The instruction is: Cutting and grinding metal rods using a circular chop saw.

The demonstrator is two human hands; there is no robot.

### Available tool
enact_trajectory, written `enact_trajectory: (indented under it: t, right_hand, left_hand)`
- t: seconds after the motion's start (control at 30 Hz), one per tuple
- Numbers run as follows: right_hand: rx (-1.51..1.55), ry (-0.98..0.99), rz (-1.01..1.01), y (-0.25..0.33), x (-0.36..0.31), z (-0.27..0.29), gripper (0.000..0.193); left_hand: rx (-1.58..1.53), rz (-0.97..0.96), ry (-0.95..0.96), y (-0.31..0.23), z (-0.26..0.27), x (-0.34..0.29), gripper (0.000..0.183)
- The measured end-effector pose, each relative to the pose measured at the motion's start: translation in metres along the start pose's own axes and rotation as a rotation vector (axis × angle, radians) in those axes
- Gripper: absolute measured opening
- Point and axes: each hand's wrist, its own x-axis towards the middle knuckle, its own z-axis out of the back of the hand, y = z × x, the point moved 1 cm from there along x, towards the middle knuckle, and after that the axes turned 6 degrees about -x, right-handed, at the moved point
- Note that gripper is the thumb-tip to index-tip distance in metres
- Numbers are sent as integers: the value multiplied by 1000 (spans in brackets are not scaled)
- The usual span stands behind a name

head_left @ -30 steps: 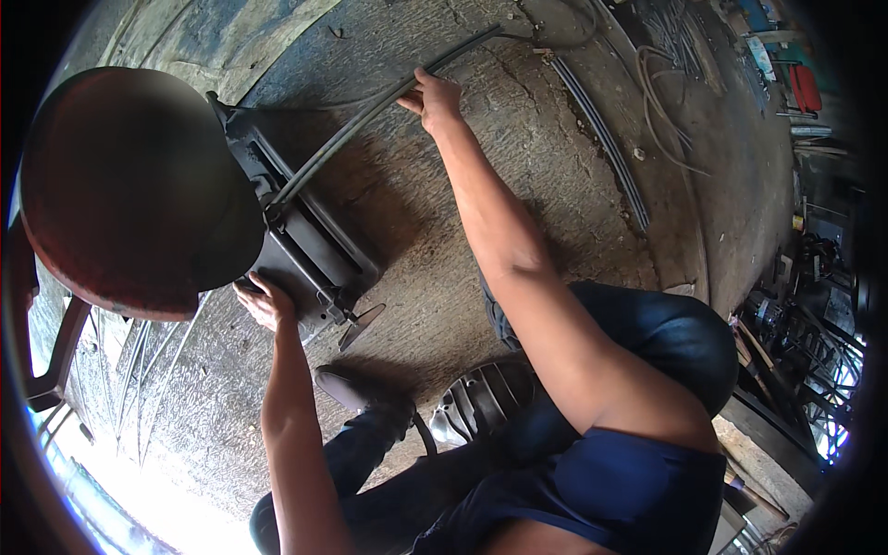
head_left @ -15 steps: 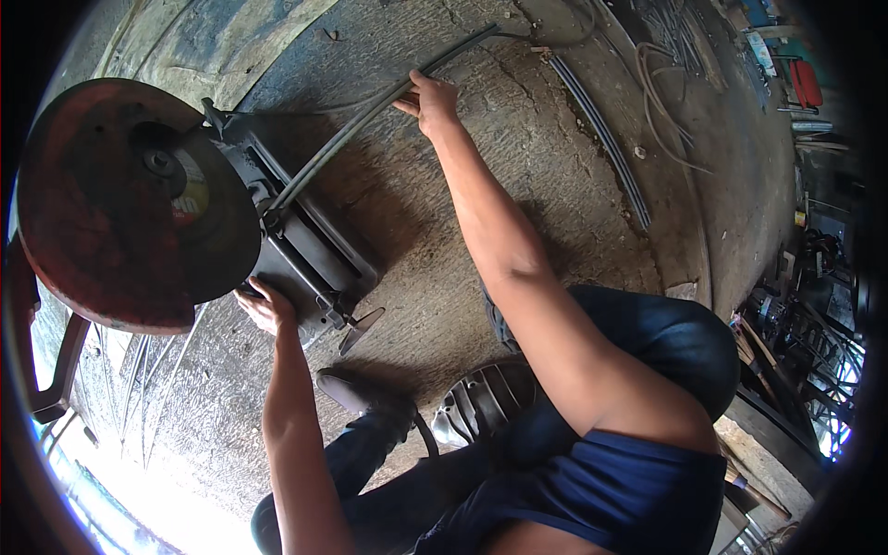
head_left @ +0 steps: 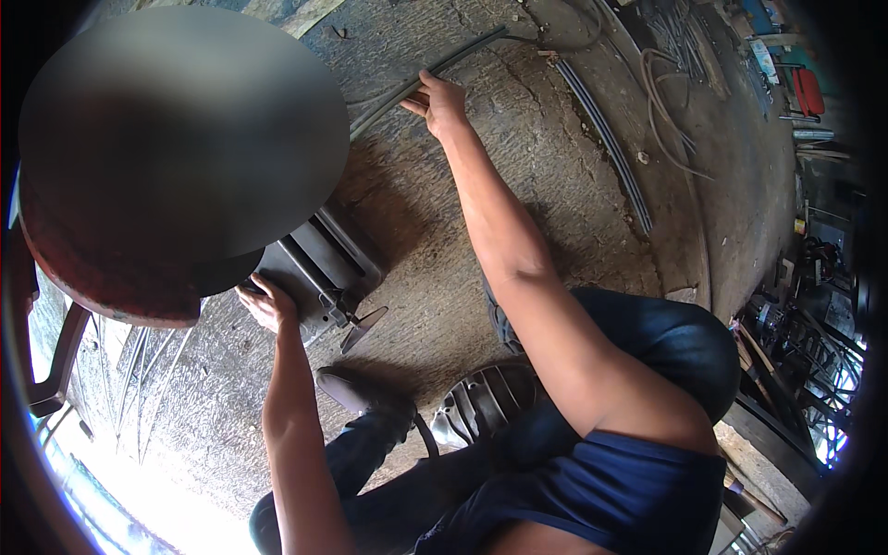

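Observation:
My right hand (head_left: 442,104) is closed round long thin metal rods (head_left: 474,46), which slant down toward a cut-off saw at the left. Their near end is hidden behind a blurred oval patch that covers much of the saw. Below the patch shows the red, worn blade guard (head_left: 102,289). The saw's dark metal base (head_left: 370,268) sticks out to the right, with a clamp screw and its flat handle (head_left: 363,330) at the near end. My left hand (head_left: 266,303) lies against the base's near left edge, below the guard, with fingers stretched out.
A bundle of rods (head_left: 606,139) lies on the rough floor to the right, with loose cable (head_left: 652,102) beyond it. Between my legs sits a ribbed metal motor housing (head_left: 486,402). Thin rods (head_left: 139,370) lie at the left. Tools and scrap crowd the far right.
My right hand and the rods have shifted very slightly to the right. A blurred patch now covers the upper saw. My left hand stays in place.

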Motion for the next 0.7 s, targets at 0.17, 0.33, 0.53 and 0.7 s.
enact_trajectory:
  t: [0.17,0.33,0.53,0.7]
  right_hand:
    - [14,5,-25,-11,4,-7,26]
    - [-41,-45,74,-4,5,-3,27]
    - [13,-49,59,-10,5,-5,23]
    - [-1,-41,40,-9,13,2,21]
  left_hand:
    - [11,48,-41,1,7,-2,67]
    - [-32,51,-29,-10,8,-2,69]
    - [-9,119,-6,-16,17,-6,76]
    - [-29,133,31,-21,18,-7,78]
